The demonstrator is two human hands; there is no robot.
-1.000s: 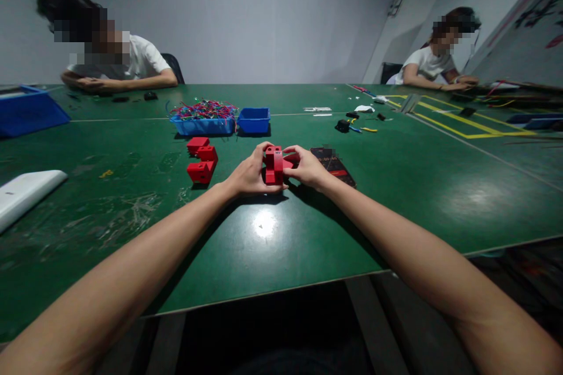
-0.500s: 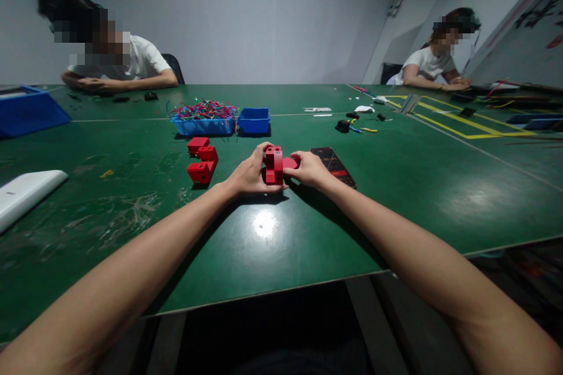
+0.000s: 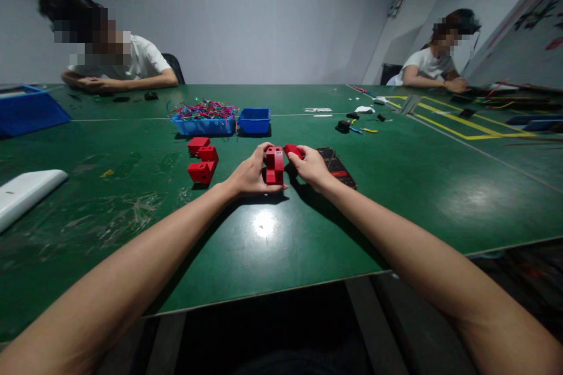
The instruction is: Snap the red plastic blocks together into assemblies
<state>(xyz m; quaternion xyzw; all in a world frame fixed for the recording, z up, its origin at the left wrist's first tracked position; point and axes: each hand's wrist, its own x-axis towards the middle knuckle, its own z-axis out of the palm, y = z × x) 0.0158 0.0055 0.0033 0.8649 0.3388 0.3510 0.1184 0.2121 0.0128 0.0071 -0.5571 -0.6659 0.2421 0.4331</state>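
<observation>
A red block with holes in its top (image 3: 275, 165) stands upright in my left hand (image 3: 251, 174), whose thumb and fingers wrap its far and near sides. Just right of it, my right hand (image 3: 313, 167) pinches a smaller red piece (image 3: 292, 151), held apart from the block and partly covered by the fingers. Left of my hands, a red notched block (image 3: 203, 165) rests on the green table (image 3: 237, 252) with another red block (image 3: 197, 143) right behind it. Partly behind my right hand lies a phone (image 3: 341, 170) with its screen lit.
Beyond the hands stand a blue tray of tangled colored wires (image 3: 204, 123) and a small blue bin (image 3: 254, 122). A white device (image 3: 29, 193) lies at the left. Black parts and short wires (image 3: 347, 126) lie at the back right. Two people sit across the table.
My right hand has drawn the smaller red piece slightly right, away from the block, and turned it. My left hand keeps its hold on the block.
</observation>
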